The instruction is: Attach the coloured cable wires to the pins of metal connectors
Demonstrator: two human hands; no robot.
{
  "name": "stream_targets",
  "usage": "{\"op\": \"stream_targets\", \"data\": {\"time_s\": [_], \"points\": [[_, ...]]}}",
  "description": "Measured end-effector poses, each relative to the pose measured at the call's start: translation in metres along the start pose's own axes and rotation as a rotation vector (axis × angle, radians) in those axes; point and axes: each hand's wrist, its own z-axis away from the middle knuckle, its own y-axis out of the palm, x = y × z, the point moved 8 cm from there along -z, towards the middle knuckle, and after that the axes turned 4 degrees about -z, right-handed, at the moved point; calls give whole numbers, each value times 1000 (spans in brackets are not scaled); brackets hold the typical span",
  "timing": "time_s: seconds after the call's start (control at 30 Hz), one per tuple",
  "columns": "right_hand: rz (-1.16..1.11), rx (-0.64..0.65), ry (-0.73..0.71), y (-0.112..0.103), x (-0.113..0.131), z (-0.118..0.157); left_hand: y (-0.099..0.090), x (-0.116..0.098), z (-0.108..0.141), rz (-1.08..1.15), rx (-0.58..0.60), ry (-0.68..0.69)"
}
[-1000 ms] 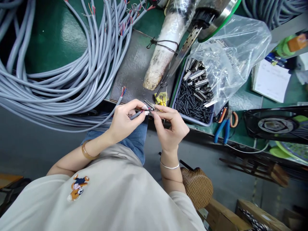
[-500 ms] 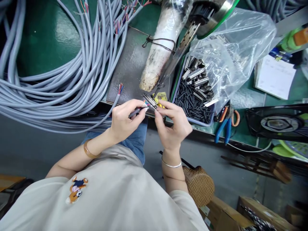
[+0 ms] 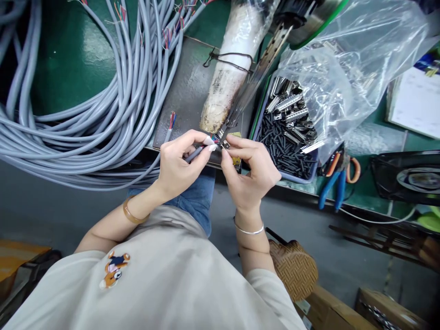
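My left hand (image 3: 184, 165) pinches a grey cable (image 3: 194, 154) just behind its stripped end, where thin coloured wires (image 3: 215, 139) fan out. Between the thumb and fingers of my right hand (image 3: 252, 169) is a small metal multi-pin connector (image 3: 225, 144), partly hidden by the fingertips. The wires meet the connector's near side; whether each one is fixed to it is too small to tell. Right above the connector is the tip of a soldering iron (image 3: 248, 87), which seems to touch it or nearly so. A yellow piece (image 3: 236, 161) lies behind my right fingers.
Many grey cables (image 3: 113, 98) lie at the left. A wrapped white tube (image 3: 225, 75) points down at the work. At the right stand a bin (image 3: 314, 172) of connectors and black sleeves, a plastic bag (image 3: 347, 68), and blue-handled pliers (image 3: 332, 188). A wicker stool (image 3: 295, 270) is below.
Both hands have brought the connector and wires up under the soldering iron's tip, and the connector is now more covered. The camera view has shifted slightly.
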Motion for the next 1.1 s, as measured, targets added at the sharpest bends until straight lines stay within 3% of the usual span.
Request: {"op": "stream_targets", "data": {"time_s": [0.37,0.57,0.83,1.1], "points": [[9,-14,-4,-1,0,1,7,13,-3,247,88,-230],[-15,15,65,4,-7,4,9,18,0,280,113,-281],[-19,13,49,3,-5,4,2,13,3,102,42,-182],[-18,-3,28,0,-2,-4,1,5,-5,104,53,-164]]}}
